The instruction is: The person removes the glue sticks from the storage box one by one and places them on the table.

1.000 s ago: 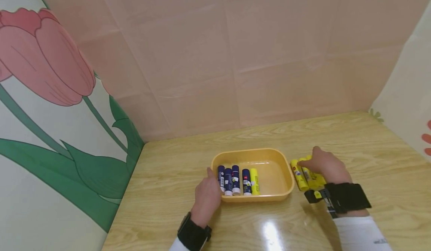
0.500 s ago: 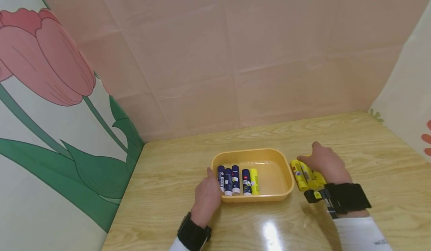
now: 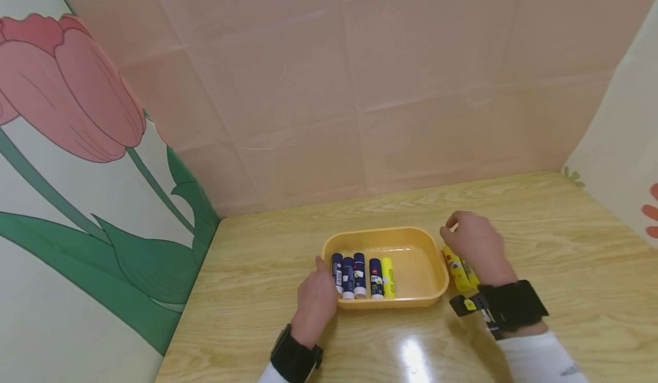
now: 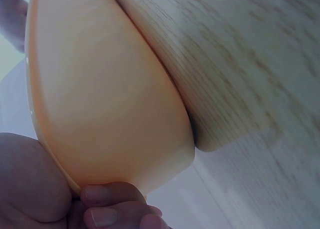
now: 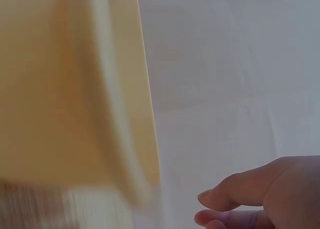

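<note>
My left hand (image 3: 317, 297) grips the left end of a yellow-orange plastic tray (image 3: 418, 271); the left wrist view shows thumb and curled fingers (image 4: 107, 194) pinching its rim. Inside the tray, several navy glue sticks (image 3: 360, 274) and one yellow glue stick (image 3: 388, 277) lie side by side towards the left. Just off the tray's right end, my right hand (image 3: 475, 243) hovers above yellow glue sticks (image 3: 456, 269) on the table, partly covering them. In the right wrist view its thumb (image 5: 235, 191) and forefinger are slightly apart, with nothing visible between them.
The wood-grain table (image 3: 257, 269) meets a pinkish sheet (image 3: 288, 115) at the back. A tulip-painted panel (image 3: 103, 212) stands on the left, and a pale panel (image 3: 617, 132) on the right. Light glares on the table (image 3: 462, 354) in front of the tray.
My right hand has moved up and left from the yellow glue sticks towards the tray's right end, its fingers drawing in. My left hand and the tray have stayed put.
</note>
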Demonstrator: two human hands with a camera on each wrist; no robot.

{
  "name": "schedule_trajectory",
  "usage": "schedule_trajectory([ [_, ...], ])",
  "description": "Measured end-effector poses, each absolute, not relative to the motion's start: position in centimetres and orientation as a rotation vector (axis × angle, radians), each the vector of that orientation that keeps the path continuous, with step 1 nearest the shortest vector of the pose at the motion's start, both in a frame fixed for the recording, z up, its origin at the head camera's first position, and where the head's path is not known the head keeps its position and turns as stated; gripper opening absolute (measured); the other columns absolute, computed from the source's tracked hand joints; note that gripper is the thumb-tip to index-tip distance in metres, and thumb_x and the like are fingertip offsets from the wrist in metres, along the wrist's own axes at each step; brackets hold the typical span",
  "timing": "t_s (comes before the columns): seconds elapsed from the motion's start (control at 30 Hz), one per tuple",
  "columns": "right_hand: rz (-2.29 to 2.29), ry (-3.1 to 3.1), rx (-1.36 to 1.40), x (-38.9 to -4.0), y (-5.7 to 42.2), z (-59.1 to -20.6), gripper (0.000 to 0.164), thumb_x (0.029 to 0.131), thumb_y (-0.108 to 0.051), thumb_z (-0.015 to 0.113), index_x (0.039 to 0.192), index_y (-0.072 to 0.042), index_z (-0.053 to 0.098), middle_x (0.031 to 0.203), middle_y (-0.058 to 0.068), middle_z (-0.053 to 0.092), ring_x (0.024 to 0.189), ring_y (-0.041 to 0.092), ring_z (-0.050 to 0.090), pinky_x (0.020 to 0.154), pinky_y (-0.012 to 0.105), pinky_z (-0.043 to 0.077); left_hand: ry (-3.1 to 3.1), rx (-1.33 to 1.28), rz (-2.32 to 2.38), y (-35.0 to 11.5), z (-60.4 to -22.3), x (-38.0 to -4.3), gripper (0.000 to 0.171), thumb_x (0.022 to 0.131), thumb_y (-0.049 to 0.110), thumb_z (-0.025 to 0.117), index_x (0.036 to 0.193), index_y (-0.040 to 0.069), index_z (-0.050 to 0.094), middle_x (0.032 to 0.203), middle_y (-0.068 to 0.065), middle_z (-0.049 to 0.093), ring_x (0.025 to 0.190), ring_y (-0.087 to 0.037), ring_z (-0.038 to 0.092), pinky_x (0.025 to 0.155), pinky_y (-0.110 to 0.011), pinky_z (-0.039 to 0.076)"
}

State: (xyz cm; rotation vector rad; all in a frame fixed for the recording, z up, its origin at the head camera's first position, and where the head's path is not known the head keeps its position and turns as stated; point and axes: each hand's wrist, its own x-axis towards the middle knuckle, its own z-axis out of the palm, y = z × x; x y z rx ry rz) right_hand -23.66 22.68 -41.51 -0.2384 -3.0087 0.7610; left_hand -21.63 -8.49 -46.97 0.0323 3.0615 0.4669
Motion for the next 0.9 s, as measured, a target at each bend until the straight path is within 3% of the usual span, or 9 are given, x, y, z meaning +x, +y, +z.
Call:
schedule_trajectory([
  [0.17,0.763,-2.985,-0.156,-23.2,19.7,-41.2,0.034,0.094,-0.027,0.060,0.110,0.002,0.062,0.082,0.013,0.067,0.060,0.020,0.058,0.048,0.032,0.045,3.080,0.047,0.463,-8.5,-47.0,-21.7,0.065,0.094,0.009,0.063,0.149,-0.009,0.034,0.076,-0.014,0.062,0.061,-0.019,0.055,0.057,-0.035,0.052],
  [0.33,0.729,-3.007,-0.084,-22.6,16.7,-41.5,0.035,0.092,-0.027,0.064,0.111,0.002,0.065,0.078,0.008,0.065,0.059,0.019,0.054,0.047,0.031,0.041,3.089,0.052,0.489,-8.4,-47.0,-21.7,0.062,0.095,0.008,0.059,0.149,-0.010,0.035,0.078,-0.016,0.063,0.062,-0.021,0.058,0.058,-0.036,0.053],
  [0.67,0.656,-3.159,-0.061,-22.0,12.5,-43.0,0.045,0.089,-0.032,0.072,0.121,-0.002,0.063,0.103,0.013,0.068,0.077,0.024,0.056,0.063,0.039,0.050,3.186,0.134,0.469,-8.5,-47.3,-21.5,0.058,0.093,0.005,0.057,0.144,-0.014,0.039,0.081,-0.021,0.066,0.069,-0.030,0.066,0.059,-0.042,0.055],
  [0.9,0.603,-3.174,-0.047,-21.9,11.4,-44.4,0.056,0.088,-0.031,0.074,0.132,-0.003,0.057,0.093,0.012,0.066,0.069,0.023,0.054,0.053,0.032,0.044,3.151,0.116,0.500,-8.5,-47.2,-21.6,0.058,0.095,0.005,0.055,0.147,-0.013,0.036,0.085,-0.022,0.067,0.072,-0.029,0.066,0.063,-0.042,0.056],
])
